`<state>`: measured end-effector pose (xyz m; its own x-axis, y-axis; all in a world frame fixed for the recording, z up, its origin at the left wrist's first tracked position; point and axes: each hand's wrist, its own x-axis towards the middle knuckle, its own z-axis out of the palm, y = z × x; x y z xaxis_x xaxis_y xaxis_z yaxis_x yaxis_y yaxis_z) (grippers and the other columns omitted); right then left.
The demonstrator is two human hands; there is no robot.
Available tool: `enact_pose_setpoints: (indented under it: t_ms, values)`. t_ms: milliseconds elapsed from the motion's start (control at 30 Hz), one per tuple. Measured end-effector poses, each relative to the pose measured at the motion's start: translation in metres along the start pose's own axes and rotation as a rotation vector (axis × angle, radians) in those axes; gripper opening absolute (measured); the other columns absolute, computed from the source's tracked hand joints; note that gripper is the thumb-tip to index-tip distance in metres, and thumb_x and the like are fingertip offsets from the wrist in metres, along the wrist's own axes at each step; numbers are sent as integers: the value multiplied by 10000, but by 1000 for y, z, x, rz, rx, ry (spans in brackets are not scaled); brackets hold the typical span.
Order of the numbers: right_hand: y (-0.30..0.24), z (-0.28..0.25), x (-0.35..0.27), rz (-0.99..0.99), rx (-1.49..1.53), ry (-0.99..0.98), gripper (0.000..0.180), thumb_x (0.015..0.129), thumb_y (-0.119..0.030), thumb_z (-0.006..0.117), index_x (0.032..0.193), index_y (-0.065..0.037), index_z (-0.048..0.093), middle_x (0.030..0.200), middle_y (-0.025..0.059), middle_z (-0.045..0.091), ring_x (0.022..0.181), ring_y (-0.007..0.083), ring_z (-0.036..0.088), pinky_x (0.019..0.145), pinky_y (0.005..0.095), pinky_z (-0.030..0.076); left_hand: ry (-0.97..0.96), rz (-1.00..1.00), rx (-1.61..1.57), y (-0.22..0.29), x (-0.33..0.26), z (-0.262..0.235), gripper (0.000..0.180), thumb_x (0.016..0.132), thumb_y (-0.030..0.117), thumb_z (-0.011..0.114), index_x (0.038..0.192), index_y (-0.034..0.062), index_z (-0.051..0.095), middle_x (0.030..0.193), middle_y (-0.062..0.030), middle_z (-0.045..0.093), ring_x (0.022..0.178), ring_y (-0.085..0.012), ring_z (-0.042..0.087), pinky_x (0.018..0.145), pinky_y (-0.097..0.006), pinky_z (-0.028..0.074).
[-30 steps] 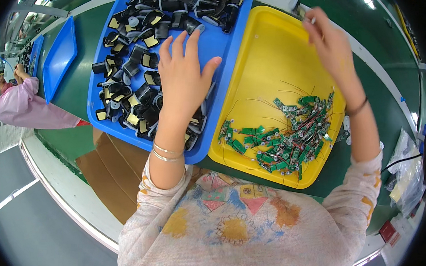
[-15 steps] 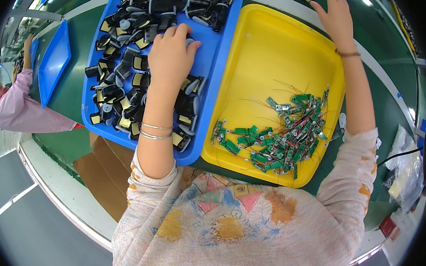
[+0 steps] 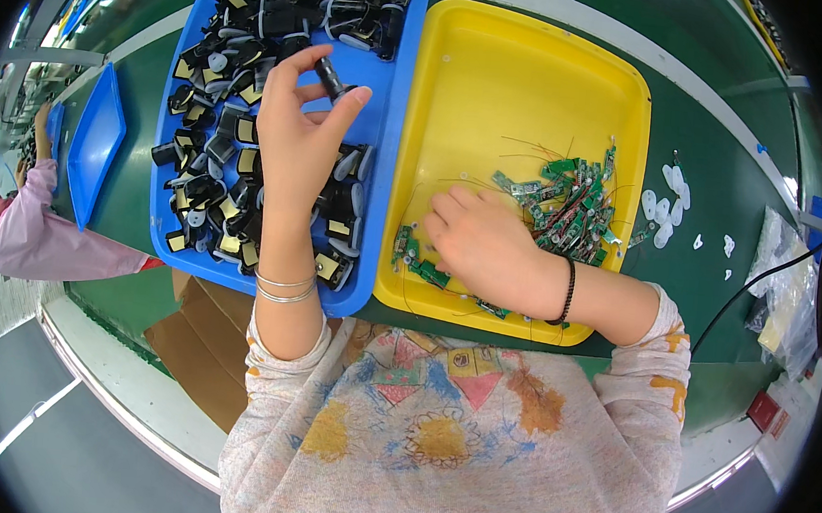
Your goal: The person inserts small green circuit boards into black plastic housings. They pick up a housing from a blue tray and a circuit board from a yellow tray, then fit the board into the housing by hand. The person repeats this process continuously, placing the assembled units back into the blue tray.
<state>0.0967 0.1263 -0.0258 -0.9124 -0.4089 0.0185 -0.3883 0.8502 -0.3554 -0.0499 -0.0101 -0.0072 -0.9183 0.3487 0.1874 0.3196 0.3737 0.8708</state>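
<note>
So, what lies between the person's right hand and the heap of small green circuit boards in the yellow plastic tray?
Nothing much: in the head view the right hand rests in the yellow tray, its fingertips at the green boards; only thin wires cross there.

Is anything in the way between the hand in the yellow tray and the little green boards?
Nothing visible is. The right hand rests in the yellow tray with its fingers right at the pile of green boards, and some boards lie beside and under it.
</note>
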Motion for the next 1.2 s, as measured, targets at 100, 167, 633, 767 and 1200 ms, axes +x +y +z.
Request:
enact_pose_setpoints:
  t_ms: [100, 167, 633, 767, 1200]
  values:
    - [9, -2, -3, 25, 23, -125, 256, 648, -191, 675, 826, -40, 570, 763, 82, 536, 799, 244, 522, 697, 360, 409, -63, -97, -294, 2, -6, 4, 376, 763, 71, 633, 1090, 0, 462, 1052, -127, 519, 900, -206, 585, 655, -262, 524]
    - [17, -14, 1, 117, 208, -114, 214, 688, -184, 661, 799, -32, 561, 723, 83, 553, 740, 230, 545, 678, 342, 424, -116, -119, -481, 7, -11, 7, 326, 799, 118, 600, 1066, 8, 448, 1071, -159, 521, 917, -226, 587, 682, -282, 527]
    - [29, -25, -2, -99, 1871, 555, 196, 935, -217, 396, 1003, -36, 427, 763, 47, 487, 632, 103, 468, 628, 233, 397, -443, -95, -864, 29, -51, 47, 313, 917, 284, 400, 1078, 26, 475, 1225, -165, 433, 1070, -194, 468, 878, -299, 391]
    - [32, -22, -3, 54, 1866, 589, 186, 933, -207, 399, 1004, -39, 434, 792, 14, 476, 616, 66, 429, 592, 205, 372, -394, -30, -569, 30, -50, 42, 232, 815, 59, 543, 1035, -14, 534, 1091, -104, 497, 993, -162, 501, 810, -269, 424]
    - [28, -27, -9, 167, 1227, 653, 167, 835, -64, 547, 965, -9, 458, 784, 29, 554, 712, 75, 533, 616, 196, 425, -386, -219, -776, 31, -50, 38, 274, 718, -52, 638, 974, -21, 546, 1018, -107, 568, 943, -165, 561, 806, -284, 481]
